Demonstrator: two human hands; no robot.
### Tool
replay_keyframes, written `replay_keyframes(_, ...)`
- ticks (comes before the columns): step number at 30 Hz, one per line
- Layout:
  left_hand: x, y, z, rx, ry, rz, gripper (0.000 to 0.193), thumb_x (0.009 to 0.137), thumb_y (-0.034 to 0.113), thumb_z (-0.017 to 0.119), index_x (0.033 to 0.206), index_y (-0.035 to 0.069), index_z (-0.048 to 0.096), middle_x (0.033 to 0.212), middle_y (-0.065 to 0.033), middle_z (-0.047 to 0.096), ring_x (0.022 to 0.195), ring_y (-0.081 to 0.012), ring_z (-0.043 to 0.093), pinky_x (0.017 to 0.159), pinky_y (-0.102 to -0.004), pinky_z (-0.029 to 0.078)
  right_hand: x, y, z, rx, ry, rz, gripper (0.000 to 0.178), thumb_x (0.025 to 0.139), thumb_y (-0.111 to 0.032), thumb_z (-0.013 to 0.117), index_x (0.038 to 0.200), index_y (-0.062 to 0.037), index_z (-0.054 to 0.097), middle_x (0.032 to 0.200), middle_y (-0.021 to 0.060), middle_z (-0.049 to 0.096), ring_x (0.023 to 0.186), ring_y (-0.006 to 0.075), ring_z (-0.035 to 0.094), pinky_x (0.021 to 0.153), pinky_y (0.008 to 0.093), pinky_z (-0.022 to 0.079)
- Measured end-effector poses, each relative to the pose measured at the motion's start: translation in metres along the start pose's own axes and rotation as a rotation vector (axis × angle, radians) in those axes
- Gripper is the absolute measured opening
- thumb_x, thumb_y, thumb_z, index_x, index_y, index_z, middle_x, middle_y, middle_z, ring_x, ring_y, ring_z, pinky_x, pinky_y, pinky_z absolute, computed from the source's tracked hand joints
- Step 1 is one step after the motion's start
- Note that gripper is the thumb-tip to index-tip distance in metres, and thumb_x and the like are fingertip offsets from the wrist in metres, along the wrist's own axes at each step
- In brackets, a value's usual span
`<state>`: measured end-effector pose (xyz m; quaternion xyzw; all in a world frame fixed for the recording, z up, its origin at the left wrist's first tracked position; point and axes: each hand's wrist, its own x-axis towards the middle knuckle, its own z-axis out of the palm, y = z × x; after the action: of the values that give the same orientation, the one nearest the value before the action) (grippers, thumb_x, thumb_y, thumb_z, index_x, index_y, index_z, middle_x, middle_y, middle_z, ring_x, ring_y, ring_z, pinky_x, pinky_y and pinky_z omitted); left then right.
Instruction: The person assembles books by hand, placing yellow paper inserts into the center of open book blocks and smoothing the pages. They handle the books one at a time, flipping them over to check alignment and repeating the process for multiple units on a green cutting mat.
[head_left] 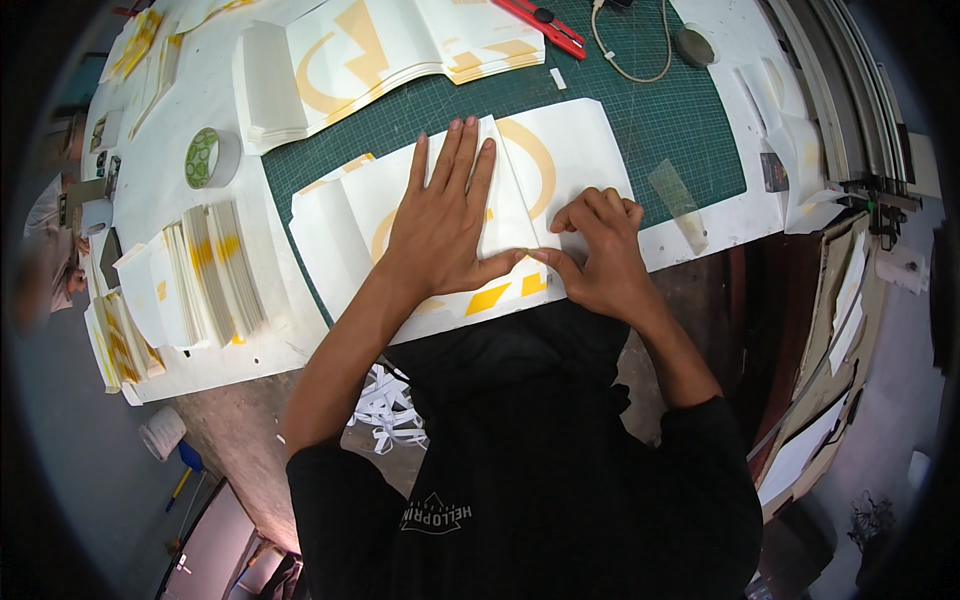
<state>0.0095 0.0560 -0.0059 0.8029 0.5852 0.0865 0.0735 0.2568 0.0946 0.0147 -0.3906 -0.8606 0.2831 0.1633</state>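
A printed white paper sheet point(335, 230) with pale orange shapes lies in front of me, partly over the green cutting mat point(690, 120). A crease or panel edge runs down its middle. My left hand point(445, 215) rests flat on the sheet, fingers stretched away from me and thumb out to the right. Just right of the crease is my right hand point(605, 250), its fingers loosely curled over the paper. Its thumb stretches left to the near end of the crease, close to my left thumb. Nothing shows between the right fingers and thumb.
Beyond the sheet lies a stack of similar printed sheets point(400, 55). A red cutter point(545, 22), a cable point(605, 50) and a small round dark object point(692, 46) sit near the far edge. To the left are a green-cored tape roll point(210, 158) and folded paper bundles point(210, 265).
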Motion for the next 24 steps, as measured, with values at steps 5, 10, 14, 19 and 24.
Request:
replay_keyframes(5,-0.002,-0.002,0.001,0.002,0.010,-0.004,0.126,0.085,0.084,0.059,0.161,-0.012,0.030,0.172,-0.0358,0.021,0.164,-0.0456,0.014,0.132,-0.0619,0.005,0.001,0.000,0.001,0.000,0.010,0.005,0.030,0.083,-0.023,0.089,0.102,-0.0093,0.070,0.103,0.0083,0.060,0.104,0.0286,0.053,0.095,0.0497,0.030)
replay_keyframes(10,0.000,0.000,-0.002,-0.028,0.043,0.010,0.138,0.080,0.097,0.051,0.157,-0.016,0.036,0.169,-0.0387,0.026,0.163,-0.0470,0.018,0.131,-0.0641,0.005,0.001,0.000,0.006,-0.017,0.031,0.021,0.029,0.084,-0.025,0.088,0.101,-0.0099,0.069,0.103,0.0078,0.060,0.105,0.0286,0.053,0.094,0.0503,0.029)
replay_keyframes(14,0.000,0.001,-0.002,-0.017,0.035,0.008,0.140,0.080,0.099,0.048,0.157,-0.017,0.036,0.168,-0.0397,0.027,0.163,-0.0478,0.018,0.130,-0.0641,0.004,0.017,0.001,0.015,-0.059,0.103,0.033,0.030,0.085,-0.028,0.087,0.099,-0.0099,0.068,0.101,0.0080,0.061,0.105,0.0289,0.053,0.092,0.0499,0.029)
replay_keyframes(19,0.000,0.001,-0.002,-0.019,0.039,0.015,0.140,0.080,0.099,0.048,0.156,-0.018,0.037,0.167,-0.0399,0.028,0.163,-0.0483,0.018,0.130,-0.0640,0.004,0.075,0.008,0.021,-0.094,0.171,0.047,0.033,0.082,-0.033,0.089,0.096,-0.0106,0.069,0.098,0.0093,0.064,0.104,0.0299,0.056,0.091,0.0494,0.029)
replay_keyframes(24,0.000,0.001,-0.001,0.012,0.004,0.001,0.146,0.075,0.102,0.050,0.160,-0.015,0.029,0.170,-0.0393,0.020,0.163,-0.0495,0.015,0.130,-0.0645,0.006,0.121,0.013,0.022,-0.099,0.147,0.107,0.034,0.082,-0.035,0.090,0.094,-0.0108,0.071,0.098,0.0112,0.068,0.107,0.0311,0.058,0.091,0.0498,0.030)
